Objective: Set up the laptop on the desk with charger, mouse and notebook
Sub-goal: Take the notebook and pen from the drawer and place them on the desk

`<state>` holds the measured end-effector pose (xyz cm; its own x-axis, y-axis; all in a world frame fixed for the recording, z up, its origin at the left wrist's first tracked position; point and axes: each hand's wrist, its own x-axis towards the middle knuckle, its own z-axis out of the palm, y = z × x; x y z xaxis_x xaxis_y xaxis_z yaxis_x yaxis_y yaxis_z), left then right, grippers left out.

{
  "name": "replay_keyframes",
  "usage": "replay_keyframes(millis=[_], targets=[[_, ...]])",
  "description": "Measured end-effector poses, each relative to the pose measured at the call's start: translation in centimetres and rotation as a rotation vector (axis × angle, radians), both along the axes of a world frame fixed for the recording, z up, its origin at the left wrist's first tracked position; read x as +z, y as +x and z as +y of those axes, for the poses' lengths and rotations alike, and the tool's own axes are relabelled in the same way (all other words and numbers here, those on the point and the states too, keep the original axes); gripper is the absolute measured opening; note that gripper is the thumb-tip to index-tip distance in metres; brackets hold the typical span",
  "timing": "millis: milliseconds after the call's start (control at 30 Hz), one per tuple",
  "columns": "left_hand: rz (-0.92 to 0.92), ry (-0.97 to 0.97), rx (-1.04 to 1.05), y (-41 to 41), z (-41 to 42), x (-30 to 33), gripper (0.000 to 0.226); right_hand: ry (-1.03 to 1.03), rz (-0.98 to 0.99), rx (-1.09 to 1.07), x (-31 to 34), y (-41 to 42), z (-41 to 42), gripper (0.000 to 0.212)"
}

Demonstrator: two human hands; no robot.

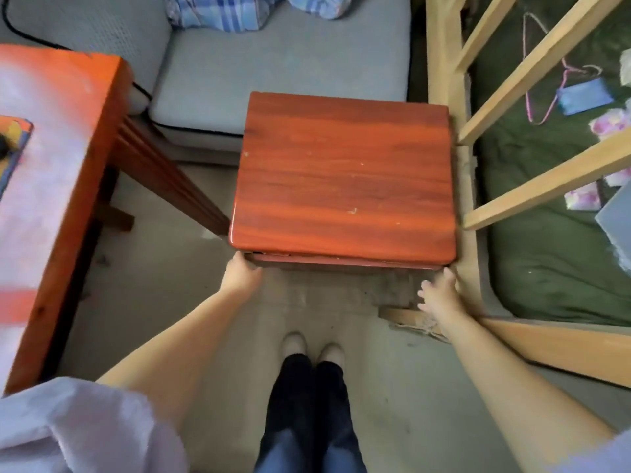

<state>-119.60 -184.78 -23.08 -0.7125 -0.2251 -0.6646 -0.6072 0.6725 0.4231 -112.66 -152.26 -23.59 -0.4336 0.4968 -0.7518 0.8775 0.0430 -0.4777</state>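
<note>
- Two bare hands reach down to the near edge of a small reddish wooden desk, seen from directly above.
- The left hand meets the desk's near left corner; its fingers curl under the edge and are hidden there, so it appears to be gripping the corner, though the hold itself cannot be seen.
- The right hand lies just beside the near right corner, fingers spread and loose, clasping nothing; whether the fingertips touch the wood cannot be told.
- The desk top is bare polished wood with a few pale chips.
- The desk stands between a larger red table on the left and a pale wooden bed frame on the right, close against the frame.
- A grey sofa cushion lies beyond the desk's far edge, with a blue checked cloth on it.
- A green mattress fills the bed frame; a pink hanger and a small blue pouch lie on it.
- The person's feet, in light shoes, stand on the grey floor between the forearms.
</note>
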Motion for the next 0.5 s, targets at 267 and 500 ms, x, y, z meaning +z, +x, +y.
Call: replay_keyframes(millis=[267, 500], targets=[[0.059, -0.05, -0.019, 1.7, -1.5, -5.4, 0.035, 0.075, 0.112, -0.035, -6.4, 0.6, 1.9, 0.034], [-0.103, -0.035, 0.008, 9.0, -2.8, -7.1, 0.041, 0.151, -0.014, 0.077, -8.9, 9.8, -0.5, 0.04]])
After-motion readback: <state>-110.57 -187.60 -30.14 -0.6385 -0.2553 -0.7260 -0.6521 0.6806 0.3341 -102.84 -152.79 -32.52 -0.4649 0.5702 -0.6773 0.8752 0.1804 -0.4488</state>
